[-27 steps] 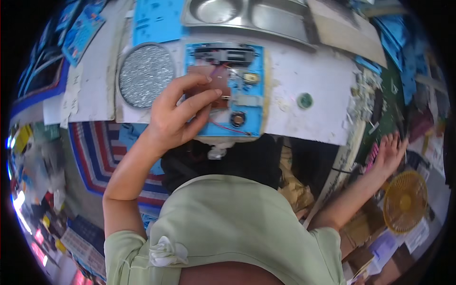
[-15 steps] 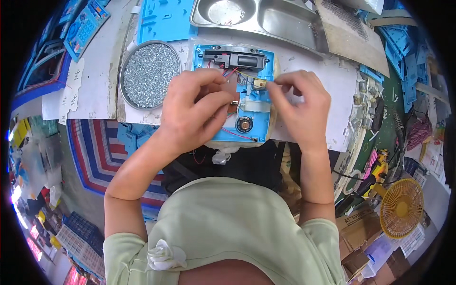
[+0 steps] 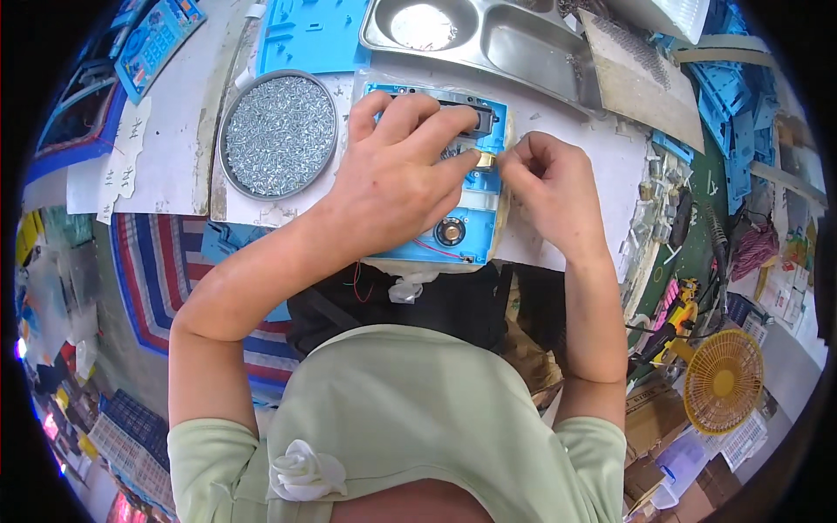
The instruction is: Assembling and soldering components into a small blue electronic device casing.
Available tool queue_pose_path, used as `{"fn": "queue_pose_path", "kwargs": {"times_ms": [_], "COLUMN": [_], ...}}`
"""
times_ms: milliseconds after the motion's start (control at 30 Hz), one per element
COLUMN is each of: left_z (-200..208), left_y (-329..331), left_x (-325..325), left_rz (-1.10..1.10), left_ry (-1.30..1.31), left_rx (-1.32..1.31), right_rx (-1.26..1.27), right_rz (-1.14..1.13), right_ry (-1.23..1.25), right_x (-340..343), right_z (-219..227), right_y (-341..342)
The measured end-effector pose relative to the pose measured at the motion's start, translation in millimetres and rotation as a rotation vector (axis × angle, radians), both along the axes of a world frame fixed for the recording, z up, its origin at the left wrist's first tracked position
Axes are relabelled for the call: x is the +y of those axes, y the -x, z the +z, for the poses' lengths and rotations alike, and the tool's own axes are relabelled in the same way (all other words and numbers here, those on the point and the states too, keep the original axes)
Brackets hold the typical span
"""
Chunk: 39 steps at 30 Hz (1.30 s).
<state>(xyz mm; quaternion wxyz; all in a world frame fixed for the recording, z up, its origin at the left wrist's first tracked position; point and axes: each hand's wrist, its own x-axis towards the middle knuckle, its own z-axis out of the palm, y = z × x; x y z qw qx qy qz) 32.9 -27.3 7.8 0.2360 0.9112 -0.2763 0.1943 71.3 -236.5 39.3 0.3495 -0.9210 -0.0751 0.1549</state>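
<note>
A blue plastic casing lies open on the bench in front of me, its inside facing up. My left hand spreads over it from the left, palm down. Its fingers reach across a black mechanism at the casing's top, and the thumb tip rests at a small gold-coloured metal part. Just off the casing's right edge, my right hand has thumb and fingers pinched together; anything between them is hidden. A small round speaker sits low in the casing. The left hand covers the casing's middle.
Left of the casing stands a round dish of small screws. A compartmented steel tray and a flat blue panel lie behind. Small metal pieces line the bench's right side; a yellow fan stands lower right.
My left hand has moved right and spread across the casing, covering its middle and the black mechanism. The right hand has drawn slightly away from the gold part, its fingers more curled.
</note>
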Motion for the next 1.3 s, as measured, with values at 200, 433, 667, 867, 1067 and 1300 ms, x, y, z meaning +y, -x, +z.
{"fn": "queue_pose_path", "kwargs": {"times_ms": [200,433,667,867,1067,1300], "left_z": [-3.6,-6.3,-5.6,-7.5,-8.5,-10.5], "left_y": [-0.7,-0.1,0.0,-0.6,-3.0,-0.1], "left_x": [-0.2,-0.7,1.3,0.4,2.1,9.4], "left_rz": [-0.007,-0.017,-0.020,-0.023,-0.001,0.050], "left_ry": [0.013,0.044,0.038,0.050,0.164,0.244], "left_rx": [-0.004,0.008,0.023,0.028,0.007,-0.032], "right_rx": [-0.476,0.133,0.564,0.530,0.392,-0.175], "right_rz": [0.428,0.158,0.027,-0.029,-0.066,0.028], "right_ry": [0.587,-0.046,-0.356,-0.345,-0.381,-0.250], "right_x": [23.5,-11.3,-23.0,-16.8,-13.6,3.7], "right_z": [18.0,6.5,-3.5,-0.5,-6.9,-31.1], "right_y": [8.4,-20.1,-36.5,-30.6,-16.6,6.0]}}
